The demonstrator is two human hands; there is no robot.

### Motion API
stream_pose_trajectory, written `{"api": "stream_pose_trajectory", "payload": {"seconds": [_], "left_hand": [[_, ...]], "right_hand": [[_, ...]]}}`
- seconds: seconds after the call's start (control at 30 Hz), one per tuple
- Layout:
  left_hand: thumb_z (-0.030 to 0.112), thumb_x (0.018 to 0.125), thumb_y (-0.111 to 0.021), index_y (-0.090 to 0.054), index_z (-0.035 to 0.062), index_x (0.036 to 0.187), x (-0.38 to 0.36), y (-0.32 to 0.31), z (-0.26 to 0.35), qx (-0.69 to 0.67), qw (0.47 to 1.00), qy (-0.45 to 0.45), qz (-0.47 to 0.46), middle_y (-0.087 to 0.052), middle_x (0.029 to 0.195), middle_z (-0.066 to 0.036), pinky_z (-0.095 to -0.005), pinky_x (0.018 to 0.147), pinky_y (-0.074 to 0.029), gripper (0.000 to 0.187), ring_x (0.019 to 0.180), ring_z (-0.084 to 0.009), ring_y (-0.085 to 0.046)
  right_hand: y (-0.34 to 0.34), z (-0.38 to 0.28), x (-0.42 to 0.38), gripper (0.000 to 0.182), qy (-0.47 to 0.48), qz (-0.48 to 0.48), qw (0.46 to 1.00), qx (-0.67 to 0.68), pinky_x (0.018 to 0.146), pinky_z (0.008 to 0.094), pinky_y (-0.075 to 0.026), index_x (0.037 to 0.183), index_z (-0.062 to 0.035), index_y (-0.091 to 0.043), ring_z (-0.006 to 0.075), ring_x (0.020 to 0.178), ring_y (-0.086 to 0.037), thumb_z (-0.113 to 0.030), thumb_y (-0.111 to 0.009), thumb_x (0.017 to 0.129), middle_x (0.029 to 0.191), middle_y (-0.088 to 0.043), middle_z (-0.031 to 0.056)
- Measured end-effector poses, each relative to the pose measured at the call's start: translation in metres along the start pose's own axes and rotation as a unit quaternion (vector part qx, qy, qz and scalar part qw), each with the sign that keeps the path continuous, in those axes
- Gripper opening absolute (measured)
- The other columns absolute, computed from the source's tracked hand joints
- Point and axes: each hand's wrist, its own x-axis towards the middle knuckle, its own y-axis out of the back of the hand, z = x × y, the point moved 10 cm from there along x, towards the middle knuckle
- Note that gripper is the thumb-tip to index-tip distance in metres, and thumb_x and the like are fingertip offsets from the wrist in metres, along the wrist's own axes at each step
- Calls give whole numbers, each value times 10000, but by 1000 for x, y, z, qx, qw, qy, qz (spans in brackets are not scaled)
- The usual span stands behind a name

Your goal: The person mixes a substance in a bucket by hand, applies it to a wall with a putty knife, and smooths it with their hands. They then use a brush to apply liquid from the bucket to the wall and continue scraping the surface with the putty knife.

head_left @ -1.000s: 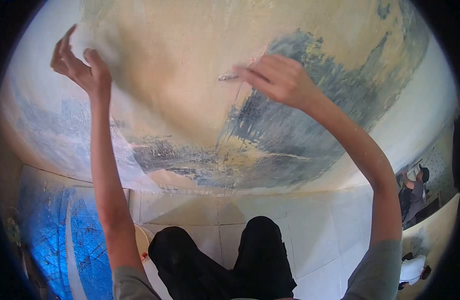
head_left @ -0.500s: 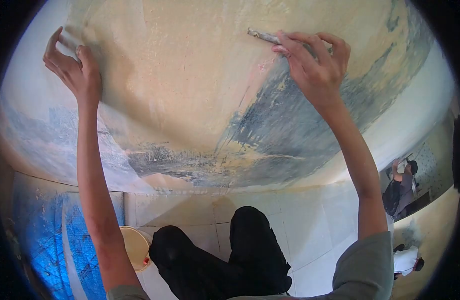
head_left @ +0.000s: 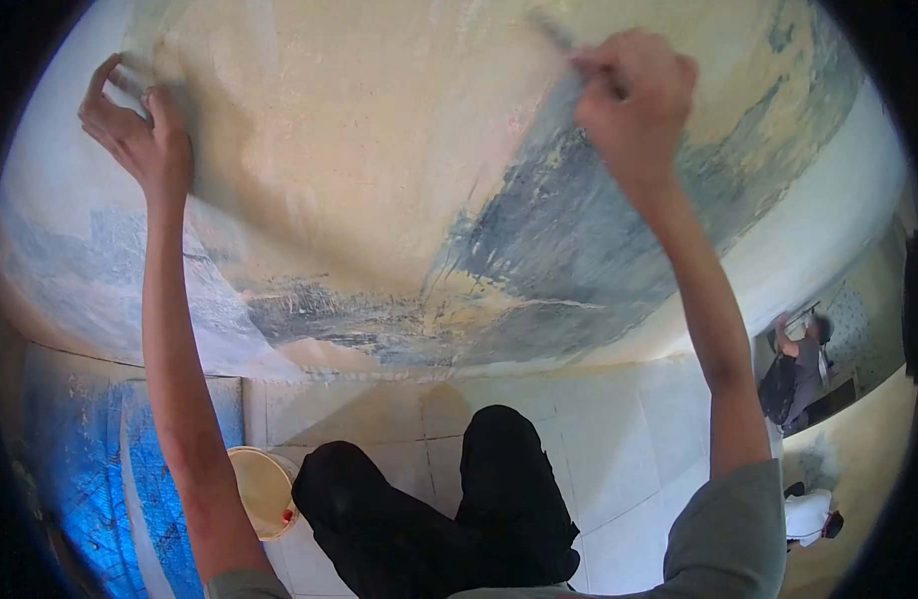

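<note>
My right hand [head_left: 639, 105] is closed around a short, slim, paint-crusted stick-like tool [head_left: 554, 32] at the upper right. The tool is blurred, its tip pointing up and left close to the wall [head_left: 349, 130]; contact cannot be made out. Cream paint covers the wall's middle, with a dark grey-blue patch [head_left: 569, 240] below my right hand. At the upper left, my left hand [head_left: 140, 130] is by the wall, fingers bent and thumb apart. Only a shadow shows between its thumb and forefinger.
A round cream bucket [head_left: 262, 489] with something small and red at its rim stands by my knee. Blue sheeting [head_left: 90, 479] lies at lower left on the tiled floor [head_left: 619, 439]. Two other people, one in grey [head_left: 806, 369] and one in white [head_left: 808, 517], are at the right.
My right hand has turned and risen slightly with the tool, now blurred by motion. My left hand has shifted a little left in view.
</note>
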Motion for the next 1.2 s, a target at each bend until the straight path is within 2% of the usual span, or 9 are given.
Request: {"api": "stream_pose_trajectory", "payload": {"seconds": [0.17, 0.27, 0.33, 0.67, 0.73, 0.97, 1.03, 1.13, 1.2], "left_hand": [[112, 776, -515, -444, 16, 1264, 1, -2, -1, 17, 1000, -11, 2, -420, 1150, -181, -473, 1025, -283, 502, 1128, -351, -379], [108, 779, -513, -420, 18, 1274, 0, 0, -3, -1, 1000, -13, 4, -399, 1172, -186, -478, 1029, -279, 511, 1139, -350, -367], [105, 780, -513, -407, 19, 1278, -1, 0, 2, -18, 1000, -18, 9, -389, 1182, -190, -481, 1034, -277, 517, 1144, -350, -361], [115, 791, -519, -393, 15, 1255, 0, -2, 5, -9, 999, -44, -2, -389, 1183, -200, -476, 1033, -271, 491, 1120, -338, -364], [117, 793, -518, -393, 16, 1258, -2, -3, 1, -8, 999, -33, -6, -389, 1185, -200, -476, 1033, -272, 492, 1124, -339, -363], [128, 788, -510, -408, 0, 1263, 2, -1, 3, 6, 999, -32, 1, -406, 1167, -197, -474, 1031, -280, 502, 1121, -342, -370], [124, 783, -509, -410, -4, 1264, -3, -1, 2, 2, 1000, -25, 0, -409, 1164, -195, -474, 1028, -284, 507, 1118, -343, -373], [108, 767, -507, -412, 2, 1261, 0, 3, 3, 11, 998, -53, 10, -416, 1166, -189, -481, 1007, -297, 514, 1095, -354, -389], [85, 747, -502, -418, 9, 1243, 2, 3, 8, 30, 998, -51, 7, -427, 1164, -188, -485, 976, -311, 510, 1075, -366, -400]], "right_hand": [[-17, -44, -27, 276, 108, -50, 987, 107, 716, 359, -349, 806, -160, -644, 189, 754, -583, -1, -614, 581, 777, -607, -4], [-1, 2, -10, 268, -56, 37, 998, 21, 714, 369, -364, 795, -164, -651, 187, 782, -599, -22, -610, 571, 779, -625, 1], [-26, -53, -36, 227, 2, -30, 995, 98, 717, 364, -373, 765, -162, -646, 175, 778, -607, -38, -608, 579, 769, -633, -2], [-41, -63, -55, 110, 134, 24, 986, 93, 674, 346, -383, 749, -144, -624, 172, 717, -572, -122, -636, 642, 720, -590, -19], [3, 21, 8, 109, -34, 75, 997, -4, 725, 346, -376, 713, -149, -637, 174, 698, -582, -82, -662, 631, 769, -641, -5], [-21, -35, -21, 182, 102, -5, 993, 58, 729, 383, -381, 786, -152, -661, 186, 738, -586, -64, -658, 627, 784, -644, -6], [-2, 41, 5, 268, -149, 78, 986, -6, 715, 379, -382, 820, -158, -661, 180, 754, -590, -9, -628, 600, 774, -635, -10], [-28, -55, -27, 277, -8, -26, 997, 75, 695, 358, -380, 788, -147, -634, 196, 718, -589, 44, -606, 589, 772, -619, -11], [-12, -64, -37, 246, -54, -58, 988, 135, 681, 335, -377, 782, -132, -624, 175, 712, -584, 57, -617, 624, 790, -620, -11]]}}
